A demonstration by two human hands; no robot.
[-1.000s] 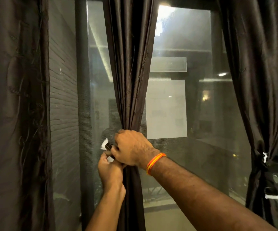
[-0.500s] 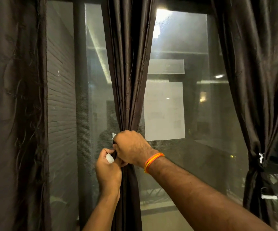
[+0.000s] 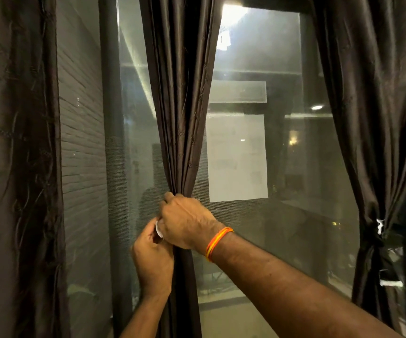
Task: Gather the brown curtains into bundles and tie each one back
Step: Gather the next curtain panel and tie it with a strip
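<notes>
Two hands cinch the middle dark brown satin curtain (image 3: 180,118) in front of the window glass (image 3: 282,154).

The right hand (image 3: 187,223) is closed around the gathered folds, and the left hand (image 3: 152,254), just below and touching it, pinches a small white tie tab (image 3: 158,230). A second ago that tab stuck out to the left; now it is tucked between the hands, so the fastening looks nearly closed. The right-side curtain (image 3: 377,142) is already tied; the left-side curtain (image 3: 19,167) hangs loose.

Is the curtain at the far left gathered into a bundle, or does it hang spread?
Spread. The left curtain hangs loose and wide with no tie visible, unlike the right curtain, cinched at a white tie.
</notes>
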